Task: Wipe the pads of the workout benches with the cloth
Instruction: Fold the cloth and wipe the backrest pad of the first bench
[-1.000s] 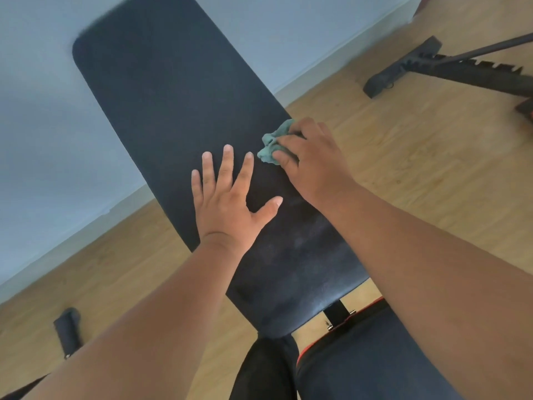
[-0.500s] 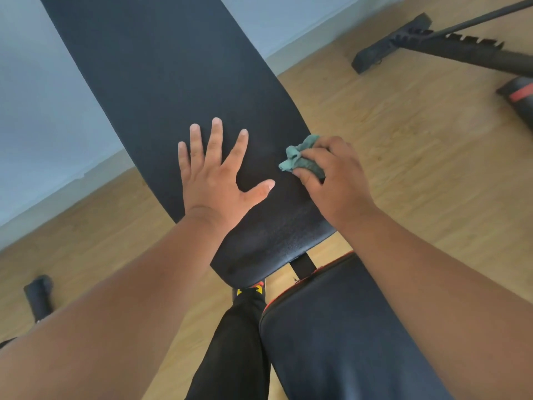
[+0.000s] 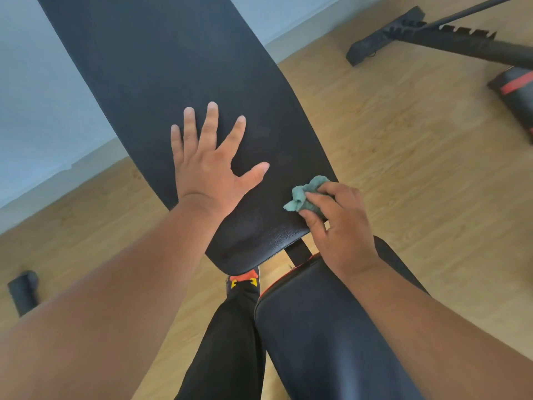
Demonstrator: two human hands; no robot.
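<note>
The right hand point(image 3: 343, 226) has its fingers curled round a bunched green cloth point(image 3: 305, 197) and presses it to the back pad point(image 3: 178, 67) at the pad's near right corner, just beside the edge. The left hand point(image 3: 207, 166) lies flat on the same pad, fingers straight and spread, palm down, a little to the left of the cloth and apart from it — it grasps nothing and looks to be steadying the pad.

The back pad slopes up and away toward the far wall. Below its near end a short bracket shows, and then the seat pad point(image 3: 323, 327) begins, dark with an orange trim, close under the right forearm. A dark-trousered leg point(image 3: 227, 336) stands to the left of the seat.

The step in hand, as I judge it, is the wipe of the back pad, near its lower end on the right side. The near left part of the pad and the strip under the left palm probably need a pass, so the next move calls for drawing the cloth leftward along the near edge with steady pressure, and lifting the left hand clear of its path. After that the seat pad waits — and a second bench point(image 3: 450, 39) lies on the floor at far right, apparently untouched.
</note>
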